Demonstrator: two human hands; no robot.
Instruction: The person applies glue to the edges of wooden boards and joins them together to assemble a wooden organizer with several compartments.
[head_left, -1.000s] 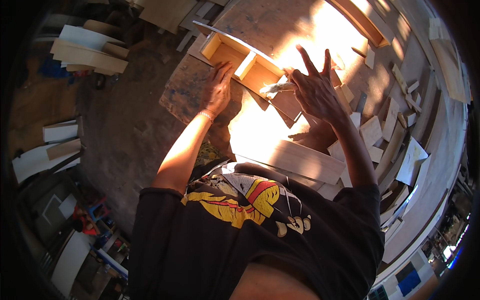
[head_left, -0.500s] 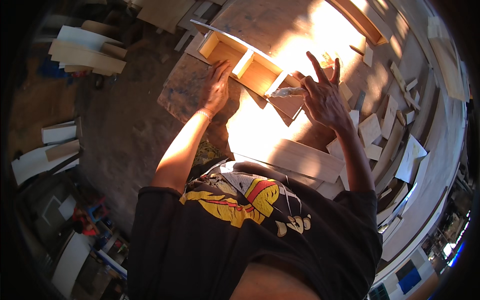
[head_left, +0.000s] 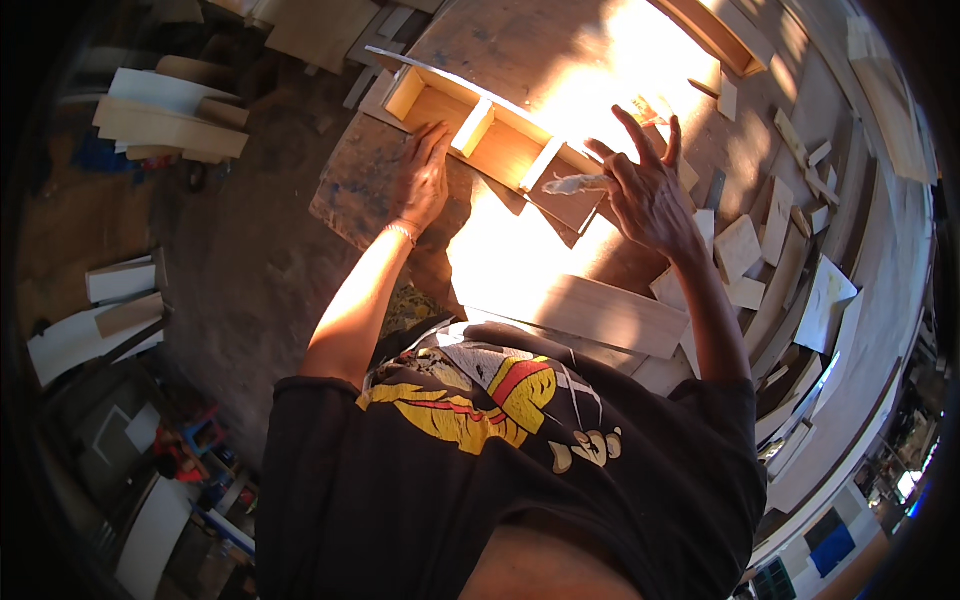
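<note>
A shallow wooden box with dividers [head_left: 472,128] lies slantwise on the brown work table [head_left: 350,185]. My left hand [head_left: 424,175] holds its near side toward the left end, with the fingertips over the edge. To the right of the box is my right hand [head_left: 645,195]. Its thumb and forefinger pinch a whitish, crumpled, tapered thing [head_left: 577,184], perhaps a glue applicator, while other fingers are spread upward. The tapered tip points left, close to the right divider of the box and slightly apart from it.
A long pale board [head_left: 615,315] lies between my body and the box. Several wood offcuts [head_left: 738,250] are scattered to the right. At the far right stands another long wooden piece [head_left: 715,35]. Stacked boards [head_left: 170,115] are at the left. Bright sunlight washes out part of the table.
The whitish tip has come away from the box's divider, leaving a small gap. The box and my left hand appear slightly farther left, partly because the whole view has shifted.
</note>
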